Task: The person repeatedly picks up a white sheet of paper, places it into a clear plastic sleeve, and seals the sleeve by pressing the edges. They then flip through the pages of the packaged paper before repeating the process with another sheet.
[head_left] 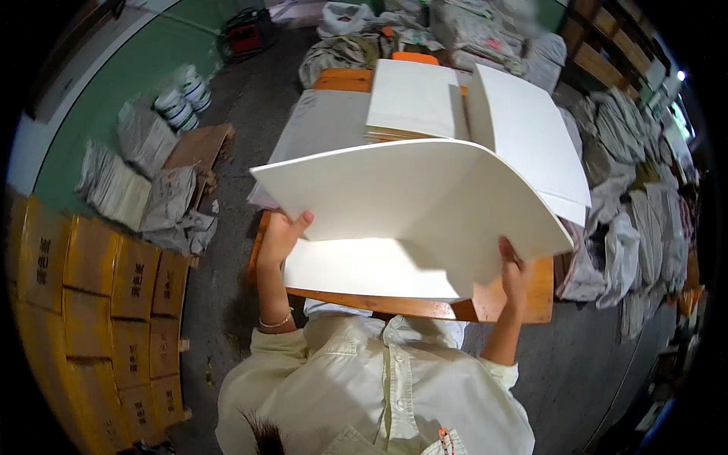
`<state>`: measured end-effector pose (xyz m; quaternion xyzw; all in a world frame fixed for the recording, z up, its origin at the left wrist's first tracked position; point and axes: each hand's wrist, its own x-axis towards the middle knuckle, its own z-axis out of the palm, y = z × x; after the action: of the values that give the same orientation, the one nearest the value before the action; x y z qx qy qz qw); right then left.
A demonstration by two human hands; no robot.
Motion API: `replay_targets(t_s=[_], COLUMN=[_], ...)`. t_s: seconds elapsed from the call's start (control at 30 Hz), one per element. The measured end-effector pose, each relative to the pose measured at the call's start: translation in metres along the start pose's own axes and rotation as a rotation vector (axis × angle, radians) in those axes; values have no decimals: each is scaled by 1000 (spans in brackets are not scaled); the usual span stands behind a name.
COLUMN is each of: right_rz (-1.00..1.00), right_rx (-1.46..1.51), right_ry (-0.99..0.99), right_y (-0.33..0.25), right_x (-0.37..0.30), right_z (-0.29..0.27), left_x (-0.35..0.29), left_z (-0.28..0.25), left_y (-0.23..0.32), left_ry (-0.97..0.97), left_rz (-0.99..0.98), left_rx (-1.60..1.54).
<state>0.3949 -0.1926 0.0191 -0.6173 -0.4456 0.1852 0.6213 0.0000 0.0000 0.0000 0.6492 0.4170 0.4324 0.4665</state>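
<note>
Both my hands grip a large, thick white paper sheet [387, 186], raised on edge and bowed away from me above the table. My left hand [280, 241] closes on its lower left side, thumb on the near face and fingers mostly hidden behind. At the right side my right hand [515, 274] pinches it the same way. Whether it is one sheet or several together, I cannot tell. Below it lies another flat white sheet [353, 267] near the table's front edge. Beyond stand a white paper stack [417, 91] and, to its right, a second white stack [535, 140].
The wooden table [523, 299] has a grey board [322, 121] at its left. Yellow cartons [91, 258] are piled on my left, with white buckets [178, 110] farther off. Sacks [629, 205] crowd the right side, and more bags [485, 38] lie behind the table.
</note>
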Motion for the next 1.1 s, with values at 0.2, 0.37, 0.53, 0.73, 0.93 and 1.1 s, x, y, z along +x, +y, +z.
replay_targets(t_s=[0.2, 0.37, 0.53, 0.73, 0.93, 1.1], right_rz=[165, 404, 456, 424, 450, 469], right_rx=[387, 24, 95, 5, 53, 79], right_ry=[125, 69, 37, 52, 17, 30], right_y=[-20, 3, 31, 10, 12, 17], right_x=[-29, -61, -76, -68, -67, -71], right_z=[-18, -29, -33, -25, -24, -23], left_x=[62, 103, 93, 93, 92, 91], left_z=[-78, -82, -43, -27, -18, -15], left_y=[-27, -88, -121, -121, -96, -92], left_ry=[303, -163, 206, 259, 368, 373], left_rz=[-100, -566, -325, -86, 158, 134], left_rx=[285, 774, 1087, 1057, 737, 467])
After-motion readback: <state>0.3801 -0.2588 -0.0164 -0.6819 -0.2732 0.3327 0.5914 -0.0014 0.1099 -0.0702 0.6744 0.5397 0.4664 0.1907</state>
